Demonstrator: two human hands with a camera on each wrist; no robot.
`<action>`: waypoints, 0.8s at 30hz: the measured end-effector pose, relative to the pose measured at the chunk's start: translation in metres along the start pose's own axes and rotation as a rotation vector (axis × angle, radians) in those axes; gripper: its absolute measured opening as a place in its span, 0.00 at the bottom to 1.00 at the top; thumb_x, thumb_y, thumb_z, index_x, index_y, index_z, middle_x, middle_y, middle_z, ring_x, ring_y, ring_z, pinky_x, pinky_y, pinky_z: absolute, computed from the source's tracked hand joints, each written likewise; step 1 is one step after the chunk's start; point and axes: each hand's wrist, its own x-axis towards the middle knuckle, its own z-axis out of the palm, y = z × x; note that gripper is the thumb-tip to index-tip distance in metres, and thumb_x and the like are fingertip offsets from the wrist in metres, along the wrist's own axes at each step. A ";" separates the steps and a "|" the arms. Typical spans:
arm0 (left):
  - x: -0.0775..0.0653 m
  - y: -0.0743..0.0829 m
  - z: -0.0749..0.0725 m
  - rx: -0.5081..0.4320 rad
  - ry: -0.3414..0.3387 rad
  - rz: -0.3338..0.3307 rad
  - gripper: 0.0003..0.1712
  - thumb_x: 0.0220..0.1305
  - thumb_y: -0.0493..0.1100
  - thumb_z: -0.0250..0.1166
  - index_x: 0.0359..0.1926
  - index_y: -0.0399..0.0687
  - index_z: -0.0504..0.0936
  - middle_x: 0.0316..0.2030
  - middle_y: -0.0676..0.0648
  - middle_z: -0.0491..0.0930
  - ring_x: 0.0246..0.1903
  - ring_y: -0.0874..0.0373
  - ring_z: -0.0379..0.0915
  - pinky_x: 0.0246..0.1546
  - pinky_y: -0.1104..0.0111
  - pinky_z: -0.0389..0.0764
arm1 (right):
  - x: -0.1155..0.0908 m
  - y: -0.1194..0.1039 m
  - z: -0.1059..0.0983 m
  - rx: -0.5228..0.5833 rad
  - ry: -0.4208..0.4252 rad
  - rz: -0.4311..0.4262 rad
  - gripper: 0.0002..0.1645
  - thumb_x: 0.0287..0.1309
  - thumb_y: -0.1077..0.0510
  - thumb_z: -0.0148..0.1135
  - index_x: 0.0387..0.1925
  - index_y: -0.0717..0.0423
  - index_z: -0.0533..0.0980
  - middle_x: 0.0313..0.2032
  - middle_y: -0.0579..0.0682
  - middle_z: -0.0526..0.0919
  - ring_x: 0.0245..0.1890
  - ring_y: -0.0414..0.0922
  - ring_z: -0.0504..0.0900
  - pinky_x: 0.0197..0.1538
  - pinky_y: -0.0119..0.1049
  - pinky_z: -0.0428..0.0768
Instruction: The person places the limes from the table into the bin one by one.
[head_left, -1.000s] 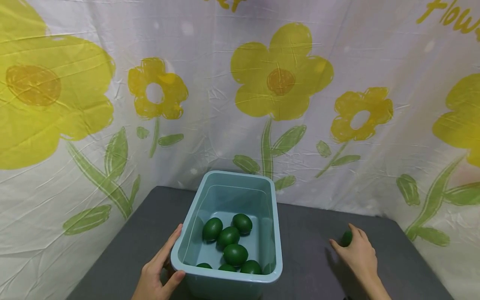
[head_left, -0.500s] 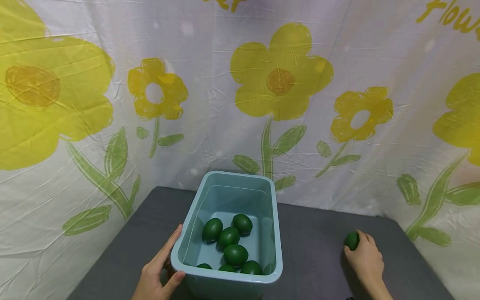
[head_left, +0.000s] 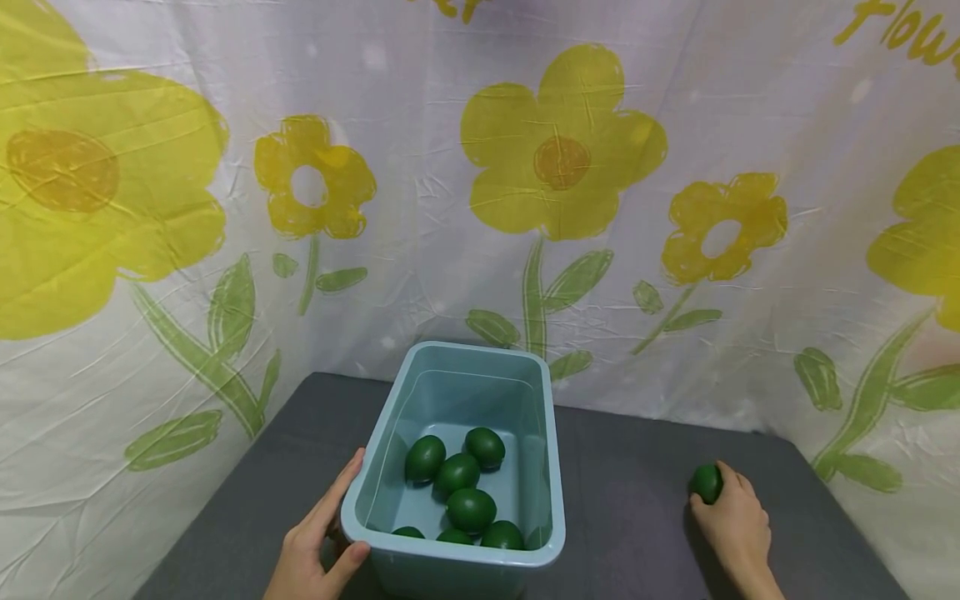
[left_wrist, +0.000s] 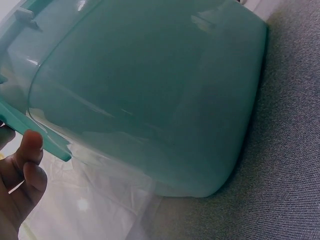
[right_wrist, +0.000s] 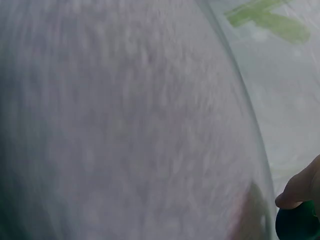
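Note:
A light blue-green plastic bin (head_left: pixel 555 467) stands on the dark cloth, with several dark green avocados (head_left: pixel 471 510) lying inside it. My left hand (head_left: pixel 311 542) grips the bin at its near left corner, thumb at the front rim and fingers along the left side. In the left wrist view, the fingers (left_wrist: pixel 31 150) show beside the rim, below the bin's wall (left_wrist: pixel 150 100). Off to the right, my right hand (head_left: pixel 733 521) holds another avocado (head_left: pixel 707 483) between thumb and fingers. The right wrist view catches only part of that avocado (right_wrist: pixel 296 222) and a finger at the lower right edge.
The bin and both hands are over a table covered with dark grey cloth (head_left: pixel 615 500). A pale curtain (head_left: pixel 420 275) printed with yellow flowers hangs behind the table and along its sides. The bin's far end is close to the back edge.
My right hand has shifted slightly right and toward me, and more of its avocado now shows. The left hand, the bin and the avocados inside have not moved.

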 end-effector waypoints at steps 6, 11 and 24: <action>-0.001 -0.002 0.000 -0.003 0.003 0.024 0.47 0.67 0.37 0.72 0.83 0.53 0.63 0.79 0.53 0.66 0.68 0.78 0.66 0.48 0.83 0.75 | -0.009 -0.015 -0.002 0.023 0.060 -0.054 0.44 0.59 0.56 0.72 0.72 0.70 0.67 0.65 0.79 0.71 0.50 0.77 0.80 0.41 0.68 0.81; 0.000 0.000 -0.001 0.004 0.002 0.007 0.47 0.67 0.37 0.71 0.83 0.55 0.63 0.79 0.53 0.66 0.68 0.77 0.67 0.47 0.83 0.76 | -0.018 -0.029 -0.008 0.061 0.106 -0.108 0.44 0.58 0.56 0.74 0.71 0.71 0.69 0.63 0.79 0.74 0.49 0.76 0.82 0.43 0.69 0.81; 0.000 0.001 -0.002 0.007 -0.001 0.017 0.46 0.68 0.38 0.71 0.83 0.54 0.63 0.79 0.56 0.65 0.56 0.75 0.73 0.33 0.77 0.75 | -0.041 -0.071 -0.032 0.126 0.101 -0.173 0.44 0.57 0.56 0.78 0.71 0.70 0.72 0.60 0.78 0.78 0.50 0.72 0.84 0.47 0.68 0.81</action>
